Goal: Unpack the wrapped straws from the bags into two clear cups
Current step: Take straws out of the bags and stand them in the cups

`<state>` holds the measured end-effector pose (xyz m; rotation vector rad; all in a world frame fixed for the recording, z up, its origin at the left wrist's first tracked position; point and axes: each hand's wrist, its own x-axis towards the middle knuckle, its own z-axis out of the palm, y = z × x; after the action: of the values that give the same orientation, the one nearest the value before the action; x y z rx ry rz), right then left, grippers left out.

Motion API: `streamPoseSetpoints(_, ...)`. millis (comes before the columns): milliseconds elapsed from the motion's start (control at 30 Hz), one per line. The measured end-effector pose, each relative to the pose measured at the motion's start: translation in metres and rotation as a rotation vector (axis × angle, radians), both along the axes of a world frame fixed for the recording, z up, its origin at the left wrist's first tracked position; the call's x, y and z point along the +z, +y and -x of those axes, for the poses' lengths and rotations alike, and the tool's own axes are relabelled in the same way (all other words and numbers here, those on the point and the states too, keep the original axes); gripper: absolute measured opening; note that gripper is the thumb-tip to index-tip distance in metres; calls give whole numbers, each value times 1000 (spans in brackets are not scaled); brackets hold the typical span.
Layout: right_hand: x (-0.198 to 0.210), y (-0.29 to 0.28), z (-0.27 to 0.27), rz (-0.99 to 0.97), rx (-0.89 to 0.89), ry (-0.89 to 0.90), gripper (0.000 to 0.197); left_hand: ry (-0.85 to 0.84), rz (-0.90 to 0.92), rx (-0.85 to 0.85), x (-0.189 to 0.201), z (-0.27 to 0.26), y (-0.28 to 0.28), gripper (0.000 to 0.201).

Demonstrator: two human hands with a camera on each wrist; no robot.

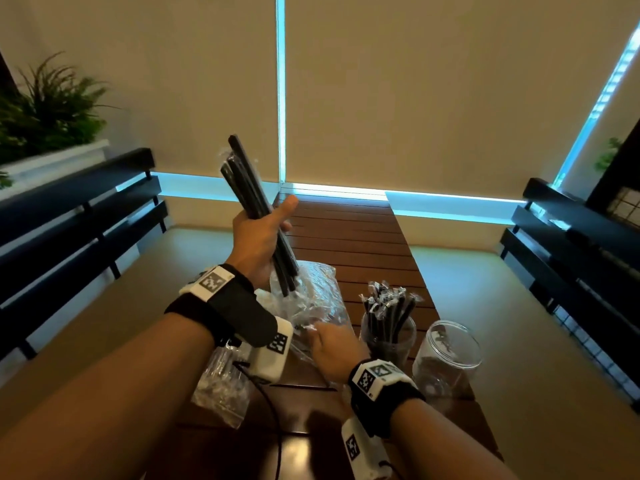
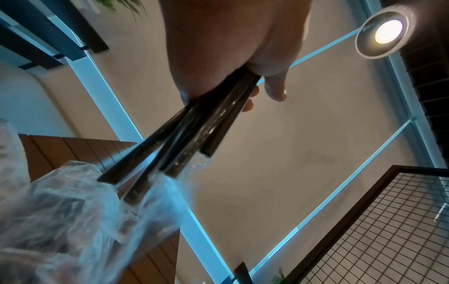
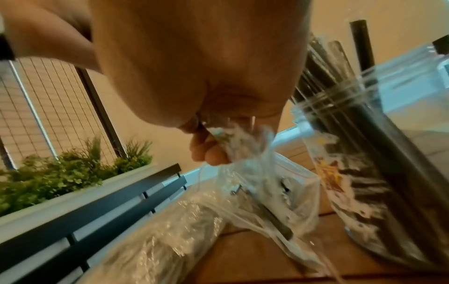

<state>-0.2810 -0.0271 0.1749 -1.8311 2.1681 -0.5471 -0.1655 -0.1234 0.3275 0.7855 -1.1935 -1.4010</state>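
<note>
My left hand (image 1: 263, 233) is raised above the table and grips a bundle of black wrapped straws (image 1: 249, 188), held tilted; the same straws (image 2: 194, 134) fan out below my palm in the left wrist view. My right hand (image 1: 332, 344) is low on the table and pinches the mouth of a clear plastic bag (image 1: 311, 299); its fingers (image 3: 211, 153) hold the crumpled bag (image 3: 255, 182). One clear cup (image 1: 388, 337) stands packed with wrapped straws, also close by as the cup (image 3: 364, 153). A second clear cup (image 1: 446, 355) stands to its right with no straws showing in it.
Another crumpled clear bag (image 1: 221, 386) lies at the table's near left. The slatted wooden table (image 1: 349, 233) is narrow, with dark benches (image 1: 69, 216) on both sides. A planter with greenery (image 1: 45, 109) sits at the far left. A cable (image 1: 273, 410) trails from my left wrist.
</note>
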Motion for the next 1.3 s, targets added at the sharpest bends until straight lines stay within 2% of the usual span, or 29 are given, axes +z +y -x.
streamPoseSetpoints(67, -18, 2, 4, -136, -90, 38, 29, 9, 23, 37, 5, -2, -7, 26)
streamPoseSetpoints(133, -30, 5, 6, -242, -180, 56, 36, -24, 61, 61, 4, -2, -10, 24)
streamPoseSetpoints(200, -36, 7, 6, -296, -224, -23, 66, -70, 77, 63, -6, -1, -10, 21)
streamPoseSetpoints(267, -30, 7, 3, -276, -196, -119, 91, -121, 64, 59, -20, -2, -7, 19)
streamPoseSetpoints(333, -16, 4, -2, -136, -148, -153, 96, -167, 41, 42, -33, -3, -5, 19)
streamPoseSetpoints(400, 5, -1, -9, 108, -95, -179, 89, -193, 35, 8, -39, -2, -4, 24)
streamPoseSetpoints(467, 28, -3, -17, 298, -50, -311, 81, -198, 54, -42, -37, -1, 0, 28)
streamPoseSetpoints(500, 36, -4, -19, 308, -39, -430, 78, -188, 69, -76, -33, 1, 2, 28)
streamPoseSetpoints(567, 48, -5, -22, 128, -12, -711, 71, -136, 110, -162, -21, 2, 7, 29)
streamPoseSetpoints(633, 51, -5, -23, -28, 29, -972, 47, -103, 178, -222, -12, 2, 10, 29)
streamPoseSetpoints(700, 57, -6, -26, -29, 35, -1116, 25, -154, 261, -252, -12, 2, 13, 30)
streamPoseSetpoints(767, 66, -8, -26, 14, 38, -1182, 21, -223, 292, -263, -21, 2, 19, 32)
streamPoseSetpoints(867, 72, -11, -23, 27, 60, -1037, 17, -224, 257, -247, -34, 5, 26, 36)
streamPoseSetpoints(933, 70, -9, -16, -56, 70, -861, 36, -224, 250, -224, -36, 7, 24, 37)
streamPoseSetpoints(1000, 71, -5, -6, -104, 49, -762, 53, -272, 276, -185, -35, 5, 20, 37)
streamPoseSetpoints(1033, 75, -2, -2, -24, 9, -751, 54, -313, 295, -167, -37, 3, 18, 35)
streamPoseSetpoints(1133, 111, 5, 5, 519, -184, -787, 38, -530, 359, -144, -47, -2, 15, 37)
streamPoseSetpoints(1200, 148, 8, 4, 807, -188, -686, 35, -694, 394, -136, -56, -3, 18, 41)
streamPoseSetpoints(1267, 181, 10, 3, 925, -105, -502, 41, -779, 457, -147, -64, -1, 23, 41)
streamPoseSetpoints(1300, 192, 9, 1, 904, -69, -421, 43, -809, 497, -152, -66, 1, 25, 40)
